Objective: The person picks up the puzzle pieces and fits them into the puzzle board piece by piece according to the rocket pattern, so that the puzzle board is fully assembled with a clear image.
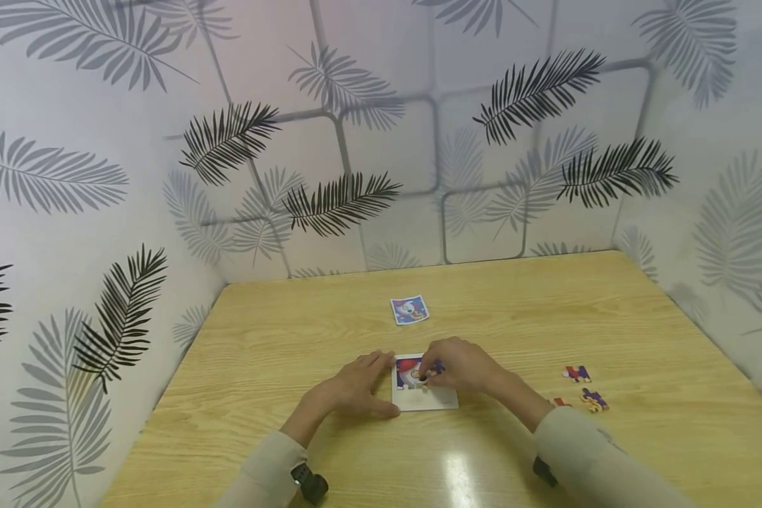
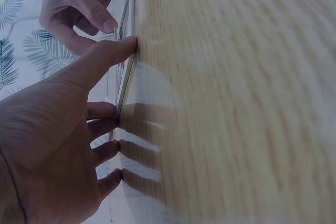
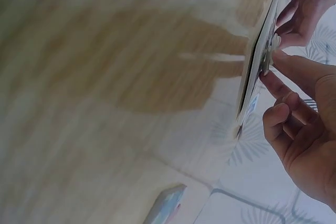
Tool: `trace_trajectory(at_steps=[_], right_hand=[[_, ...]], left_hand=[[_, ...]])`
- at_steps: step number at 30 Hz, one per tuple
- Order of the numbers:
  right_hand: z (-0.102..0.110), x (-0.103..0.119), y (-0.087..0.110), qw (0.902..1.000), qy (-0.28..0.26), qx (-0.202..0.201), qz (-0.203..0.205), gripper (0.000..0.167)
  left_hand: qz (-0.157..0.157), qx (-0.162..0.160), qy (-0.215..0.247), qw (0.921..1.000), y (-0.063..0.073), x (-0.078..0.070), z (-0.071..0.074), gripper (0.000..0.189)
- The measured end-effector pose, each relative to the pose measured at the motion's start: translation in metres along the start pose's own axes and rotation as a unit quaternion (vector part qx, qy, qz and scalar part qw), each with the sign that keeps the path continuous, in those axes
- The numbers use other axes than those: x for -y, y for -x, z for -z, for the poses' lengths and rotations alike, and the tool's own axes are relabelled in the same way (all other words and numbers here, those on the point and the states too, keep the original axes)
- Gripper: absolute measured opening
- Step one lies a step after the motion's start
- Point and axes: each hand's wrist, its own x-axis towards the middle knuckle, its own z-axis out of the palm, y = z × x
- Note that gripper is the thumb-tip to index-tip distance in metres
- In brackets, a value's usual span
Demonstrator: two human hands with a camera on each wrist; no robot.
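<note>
A white puzzle tray [image 1: 427,401] lies on the table with several joined picture pieces [image 1: 406,374] along its upper part. My left hand [image 1: 357,384] rests at the tray's left side, thumb by the near corner and fingers stretched toward the far one. In the left wrist view its thumb [image 2: 123,48] touches the tray's edge. Over the tray, my right hand [image 1: 462,363] pinches a puzzle piece [image 3: 272,51] between thumb and index finger, close above the other pieces. The hand hides part of the picture in the head view.
Beyond the tray lies a small picture card [image 1: 409,310] with a similar dog-like figure. To the right are loose puzzle pieces [image 1: 576,374], one partly hidden by the right forearm. A patterned wall [image 1: 394,212] borders the wooden table [image 1: 279,317].
</note>
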Motion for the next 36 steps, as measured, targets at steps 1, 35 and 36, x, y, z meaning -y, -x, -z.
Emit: trace_trajectory(at_steps=[1, 35, 36], right_hand=[[-0.001, 0.001, 0.000, 1.0000, 0.005, -0.001, 0.001, 0.014], [-0.005, 0.018, -0.001, 0.9826, 0.179, -0.003, 0.051, 0.003], [-0.006, 0.018, -0.001, 0.9824, 0.180, -0.003, 0.052, 0.005]], left_hand=[[0.000, 0.000, -0.001, 1.0000, 0.000, 0.000, 0.000, 0.097], [0.002, 0.001, 0.008, 1.0000, 0.001, -0.002, 0.002, 0.099], [0.001, 0.001, 0.007, 1.0000, 0.001, -0.002, 0.001, 0.099]])
